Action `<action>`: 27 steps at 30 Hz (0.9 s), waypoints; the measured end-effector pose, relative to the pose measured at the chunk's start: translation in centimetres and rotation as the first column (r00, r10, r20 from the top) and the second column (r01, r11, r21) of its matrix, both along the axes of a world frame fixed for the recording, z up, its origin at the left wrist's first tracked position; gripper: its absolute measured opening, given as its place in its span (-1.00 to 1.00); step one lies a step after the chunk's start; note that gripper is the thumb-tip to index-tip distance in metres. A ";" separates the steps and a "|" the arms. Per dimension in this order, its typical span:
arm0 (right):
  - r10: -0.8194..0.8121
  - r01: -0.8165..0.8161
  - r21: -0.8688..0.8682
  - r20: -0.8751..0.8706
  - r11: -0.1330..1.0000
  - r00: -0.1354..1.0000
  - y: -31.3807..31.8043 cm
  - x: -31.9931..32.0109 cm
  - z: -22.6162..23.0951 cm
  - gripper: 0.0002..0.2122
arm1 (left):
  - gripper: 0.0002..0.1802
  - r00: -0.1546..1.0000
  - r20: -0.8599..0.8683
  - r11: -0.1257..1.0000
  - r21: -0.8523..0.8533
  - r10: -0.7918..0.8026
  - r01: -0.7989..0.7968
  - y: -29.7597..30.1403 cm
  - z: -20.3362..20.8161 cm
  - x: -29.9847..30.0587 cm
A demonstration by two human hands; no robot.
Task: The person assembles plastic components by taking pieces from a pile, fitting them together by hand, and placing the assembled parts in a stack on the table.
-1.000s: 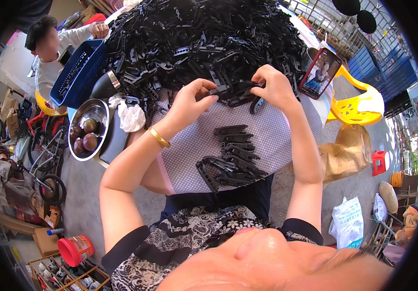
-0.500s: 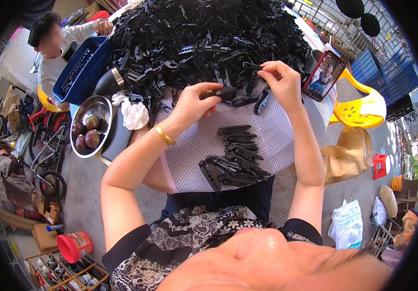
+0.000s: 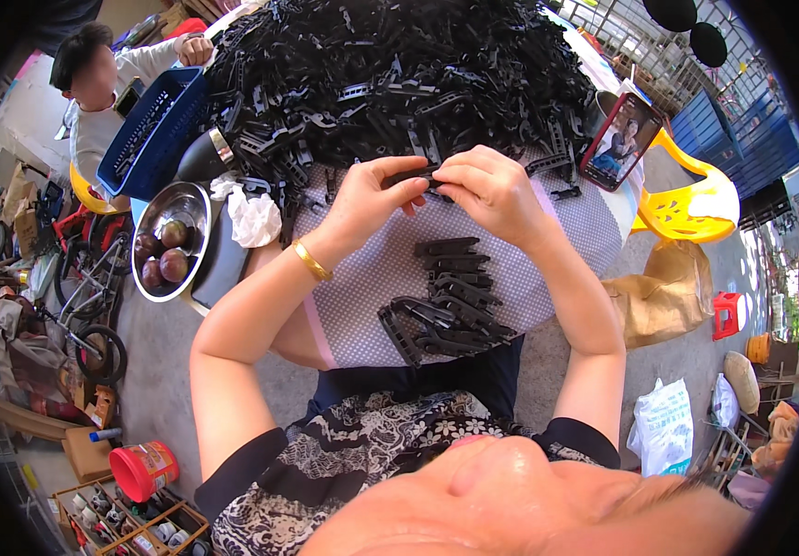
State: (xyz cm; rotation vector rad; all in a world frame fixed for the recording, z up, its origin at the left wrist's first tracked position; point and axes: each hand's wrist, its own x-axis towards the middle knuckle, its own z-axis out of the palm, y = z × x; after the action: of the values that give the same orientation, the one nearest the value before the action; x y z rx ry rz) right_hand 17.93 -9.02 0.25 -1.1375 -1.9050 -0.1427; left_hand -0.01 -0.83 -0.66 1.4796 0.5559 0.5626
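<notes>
My left hand pinches a long black plastic part above the near edge of the big heap. My right hand has come against that part's right end, its fingers closed; the slim black piece in them is mostly hidden. Beyond both hands spreads the heap of loose black plastic parts. Nearer to me, on the dotted white cloth, lies a small group of similar black parts, most of them side by side in a column.
To the left are a metal bowl with plums, crumpled tissue and a blue basket of black parts. A phone leans at the right, before a yellow chair. Another person sits far left.
My right hand has moved left and nearer, carrying the slim black piece to the part in my left hand. My left hand has stayed nearly still.
</notes>
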 end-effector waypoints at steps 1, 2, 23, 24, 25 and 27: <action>-0.002 0.002 0.000 0.001 1.000 1.000 0.0 0.0 0.1 -0.85 | -0.62 1.000 -0.016 0.998 0.056 0.013 -0.012 0.0 0.0 0.0; 0.010 -0.011 -0.039 -0.038 0.999 0.999 0.0 0.1 0.2 -0.85 | -0.62 1.000 -0.015 0.998 0.056 0.012 -0.011 0.1 -0.1 0.0; -0.001 -0.061 -0.321 -0.188 0.945 0.982 -0.4 0.4 0.5 -0.71 | -0.63 0.983 0.053 0.753 0.636 0.177 -0.170 -1.4 0.8 0.1; 0.011 -0.073 -0.314 -0.194 0.947 0.981 -0.4 0.4 0.5 -0.72 | -0.64 0.982 0.053 0.754 0.634 0.180 -0.172 -1.4 0.9 0.0; 0.023 -0.085 -0.306 -0.200 0.948 0.980 -0.4 0.4 0.5 -0.73 | -0.66 0.982 0.053 0.754 0.633 0.183 -0.175 -1.4 0.9 0.0; 0.030 -0.092 -0.290 -0.210 0.953 0.977 -0.4 0.4 0.5 -0.74 | -0.67 0.982 0.065 0.754 0.632 0.177 -0.178 -1.4 0.9 0.0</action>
State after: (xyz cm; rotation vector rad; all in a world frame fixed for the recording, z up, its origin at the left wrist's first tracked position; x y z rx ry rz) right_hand 18.34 -9.44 0.73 -1.2373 -1.8143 0.2967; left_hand 0.00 -2.26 0.20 2.0841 0.5319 0.9708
